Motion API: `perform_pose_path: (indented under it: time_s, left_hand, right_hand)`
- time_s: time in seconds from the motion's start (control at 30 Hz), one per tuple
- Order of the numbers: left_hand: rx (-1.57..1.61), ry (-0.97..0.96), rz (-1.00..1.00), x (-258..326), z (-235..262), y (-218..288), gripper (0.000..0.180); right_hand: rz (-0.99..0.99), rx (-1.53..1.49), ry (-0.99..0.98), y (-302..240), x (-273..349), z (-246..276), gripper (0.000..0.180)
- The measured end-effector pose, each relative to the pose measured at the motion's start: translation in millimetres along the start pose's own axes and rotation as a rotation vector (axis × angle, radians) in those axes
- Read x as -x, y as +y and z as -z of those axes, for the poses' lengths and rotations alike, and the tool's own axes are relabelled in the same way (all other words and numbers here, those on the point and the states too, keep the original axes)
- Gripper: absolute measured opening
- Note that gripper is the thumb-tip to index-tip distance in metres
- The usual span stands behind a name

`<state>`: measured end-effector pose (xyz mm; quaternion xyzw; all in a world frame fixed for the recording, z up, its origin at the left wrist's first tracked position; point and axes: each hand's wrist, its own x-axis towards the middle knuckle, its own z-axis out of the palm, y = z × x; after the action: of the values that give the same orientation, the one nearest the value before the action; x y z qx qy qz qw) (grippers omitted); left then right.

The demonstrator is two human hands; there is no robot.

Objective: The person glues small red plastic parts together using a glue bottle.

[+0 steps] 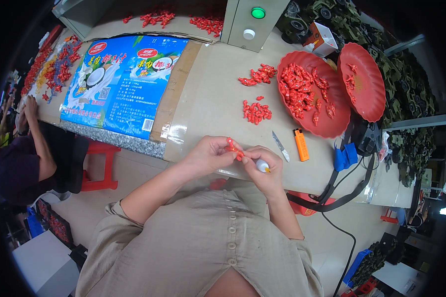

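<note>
Just over the table's near edge, my left hand (209, 154) pinches a small red plastic figure (234, 147) between thumb and fingers. My right hand (268, 179) meets it there, its fingertips on the figure's lower end. Tucked in the right hand is also a small white bottle (262, 165) with a yellowish tip, much of it hidden by the fingers. Beyond my hands lie two loose piles of similar red figures (256, 113). A small knife blade (280, 146) and an orange lighter (301, 145) rest to the right of them.
A red scalloped plate (338, 129) holds many red pieces; a second red plate (369, 94) leans beside it. Black straps and a cable (327, 198) hang over the right table edge. Blue printed cardboard (124, 81) covers the left. A co-worker's arm (37, 133) is at far left.
</note>
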<state>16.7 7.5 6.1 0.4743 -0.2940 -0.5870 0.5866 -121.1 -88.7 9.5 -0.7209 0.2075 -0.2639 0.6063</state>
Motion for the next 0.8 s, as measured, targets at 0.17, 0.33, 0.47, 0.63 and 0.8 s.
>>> perform_pose_path:
  time_s: [0.17,0.33,0.47,0.63,0.8]
  left_hand:
    - [-0.012,-0.002,-0.013,0,0,0,0.015]
    - [0.023,-0.031,-0.012,2,1,4,0.016]
    - [-0.012,-0.01,-0.009,2,0,3,0.019]
    - [0.002,-0.015,-0.036,0,3,-6,0.015]
    - [0.022,0.011,-0.028,1,-1,-3,0.015]
  right_hand:
    - [0.013,0.008,-0.004,1,0,0,0.007]
    - [0.012,-0.004,0.001,2,0,0,0.007]
    - [-0.006,0.008,-0.012,1,1,1,0.008]
    - [0.015,0.005,-0.008,0,1,0,0.008]
    - [0.047,0.004,-0.026,1,0,0,0.009]
